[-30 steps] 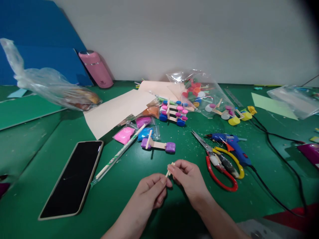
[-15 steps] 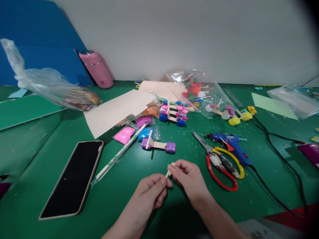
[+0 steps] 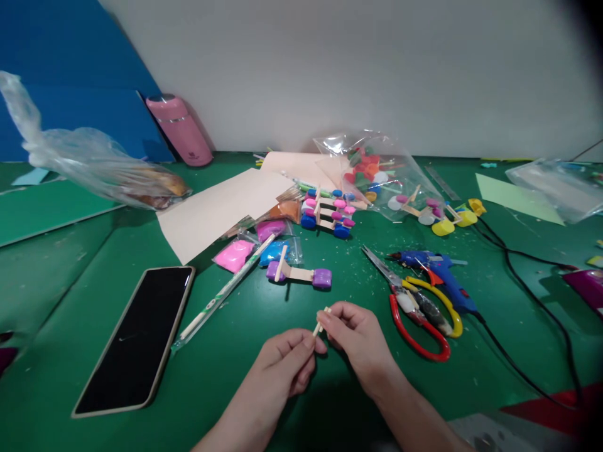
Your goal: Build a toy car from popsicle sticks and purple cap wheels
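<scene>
Between my two hands is a short pale wooden stick [image 3: 318,328], seemingly with a second small piece against it near the upper end. My left hand [image 3: 289,364] pinches its lower end between thumb and fingers. Thumb and fingertips of my right hand [image 3: 353,333] close on the upper end; part of the wood is hidden behind them. Just beyond my hands lies a small wooden piece with purple ends [image 3: 299,274] and a stick rising at its left. Scissors [image 3: 414,307] with red and yellow handles rest right of my right hand.
A blue glue gun [image 3: 438,270] with a black cord lies at the right. A phone [image 3: 136,339] and a wrapped stick [image 3: 226,292] are at the left. Behind are clay packets [image 3: 234,255], small colourful models [image 3: 328,213], a clear bag [image 3: 372,176] and a pink bottle [image 3: 181,132].
My hands and the stick stay almost still. The view has shifted very slightly; nothing is taken up or let go.
</scene>
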Tool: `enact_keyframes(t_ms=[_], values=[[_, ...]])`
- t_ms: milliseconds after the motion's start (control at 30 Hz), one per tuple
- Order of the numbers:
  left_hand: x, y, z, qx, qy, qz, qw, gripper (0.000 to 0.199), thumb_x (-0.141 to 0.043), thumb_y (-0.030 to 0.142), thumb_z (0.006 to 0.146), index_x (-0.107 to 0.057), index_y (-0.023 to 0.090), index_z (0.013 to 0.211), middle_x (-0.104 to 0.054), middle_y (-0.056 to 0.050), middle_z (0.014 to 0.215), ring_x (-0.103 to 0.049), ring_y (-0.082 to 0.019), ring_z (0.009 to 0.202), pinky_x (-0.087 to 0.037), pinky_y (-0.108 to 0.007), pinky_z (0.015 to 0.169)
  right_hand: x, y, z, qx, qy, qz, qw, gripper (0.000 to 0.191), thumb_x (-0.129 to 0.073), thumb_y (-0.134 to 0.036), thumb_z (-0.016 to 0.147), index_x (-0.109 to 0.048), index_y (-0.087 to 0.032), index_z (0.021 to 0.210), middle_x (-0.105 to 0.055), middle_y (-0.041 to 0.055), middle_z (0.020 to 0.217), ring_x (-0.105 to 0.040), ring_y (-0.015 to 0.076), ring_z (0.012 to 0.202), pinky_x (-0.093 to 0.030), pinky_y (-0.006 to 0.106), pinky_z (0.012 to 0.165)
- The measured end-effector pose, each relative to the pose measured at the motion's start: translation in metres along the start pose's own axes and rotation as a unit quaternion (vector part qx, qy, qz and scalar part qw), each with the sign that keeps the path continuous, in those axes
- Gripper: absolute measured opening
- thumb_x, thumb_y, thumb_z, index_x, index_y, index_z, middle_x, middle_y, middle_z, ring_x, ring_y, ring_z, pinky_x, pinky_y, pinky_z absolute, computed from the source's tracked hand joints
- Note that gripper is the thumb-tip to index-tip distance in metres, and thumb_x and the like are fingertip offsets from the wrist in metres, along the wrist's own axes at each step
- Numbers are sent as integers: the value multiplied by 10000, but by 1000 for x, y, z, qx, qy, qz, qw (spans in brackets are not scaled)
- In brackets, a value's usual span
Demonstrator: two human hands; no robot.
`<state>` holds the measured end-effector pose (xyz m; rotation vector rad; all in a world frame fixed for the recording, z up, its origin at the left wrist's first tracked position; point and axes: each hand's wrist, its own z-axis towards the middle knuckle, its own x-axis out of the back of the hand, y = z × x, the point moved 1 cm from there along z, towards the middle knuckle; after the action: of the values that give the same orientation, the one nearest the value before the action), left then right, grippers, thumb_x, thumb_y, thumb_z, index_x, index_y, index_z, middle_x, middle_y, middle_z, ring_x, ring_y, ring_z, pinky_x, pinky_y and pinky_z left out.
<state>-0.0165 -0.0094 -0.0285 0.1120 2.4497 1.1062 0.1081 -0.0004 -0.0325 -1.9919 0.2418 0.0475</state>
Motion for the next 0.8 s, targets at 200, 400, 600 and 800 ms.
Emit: enact_keyframes(t_ms=[200, 400, 600, 800], values=[[0, -1, 0, -1, 3, -1, 1000, 235, -470, 310, 815, -564, 122, 709, -351, 69, 458, -219, -66, 434, -109, -245, 442, 1, -2, 0, 14, 6, -24, 1000, 340, -661, -433, 596, -486, -165, 483, -385, -76, 410, -272, 44, 395, -192, 197, 368], [1, -1, 1, -5, 5, -10, 1000, 228, -477, 299, 815, -566, 121, 704, -345, 73, 446, -215, -61, 429, -107, -238, 438, -1, -2, 0, 34, 1, -84, 996, 328, -604, -430, 655, -469, -169, 509, -366, -75, 424, -271, 51, 402, -207, 194, 368], [4, 1, 2, -23, 19, -42, 999, 222, -494, 290, 807, -585, 126, 690, -331, 76, 440, -209, -52, 414, -112, -224, 423, 19, -9, 0, 114, 35, -230, 966, 293, -493, -416, 775, -509, -173, 613, -412, -45, 509, -342, 86, 457, -287, 216, 431], [5, 3, 3, -20, 13, -64, 998, 214, -520, 291, 793, -595, 123, 684, -341, 72, 447, -212, -42, 405, -112, -217, 415, 48, -19, 9, 204, 71, -443, 870, 217, -555, -300, 759, -519, -199, 570, -483, -18, 563, -406, 134, 545, -255, 271, 534]])
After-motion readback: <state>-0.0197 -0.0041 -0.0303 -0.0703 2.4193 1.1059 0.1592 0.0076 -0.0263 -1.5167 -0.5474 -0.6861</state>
